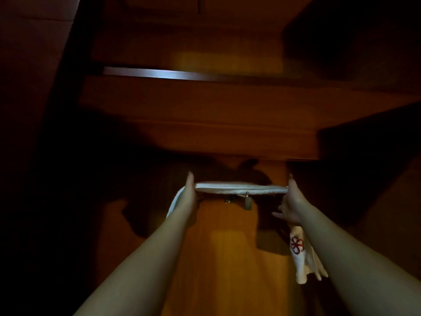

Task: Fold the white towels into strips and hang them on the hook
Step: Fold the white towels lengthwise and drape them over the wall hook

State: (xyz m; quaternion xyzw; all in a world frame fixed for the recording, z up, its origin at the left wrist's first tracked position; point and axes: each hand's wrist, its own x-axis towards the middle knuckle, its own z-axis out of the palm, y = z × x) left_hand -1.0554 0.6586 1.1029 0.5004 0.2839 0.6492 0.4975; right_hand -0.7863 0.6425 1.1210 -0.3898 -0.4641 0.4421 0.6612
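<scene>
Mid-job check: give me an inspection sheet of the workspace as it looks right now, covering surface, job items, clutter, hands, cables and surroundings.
Surface: wooden wall panel straight ahead, lit in the middle, dark at the sides.
Job's things: white towel folded into a strip, held level just above the metal hook; its ends hang down past both hands, and the right end shows a red emblem. Whether it rests on the hook yet cannot be told.
Clutter: nothing seen.
Hands: left hand and right hand each grip the towel, one on either side of the hook.
Cables: nothing seen.
Surroundings: wooden shelf overhead; elsewhere too dark to judge.
</scene>
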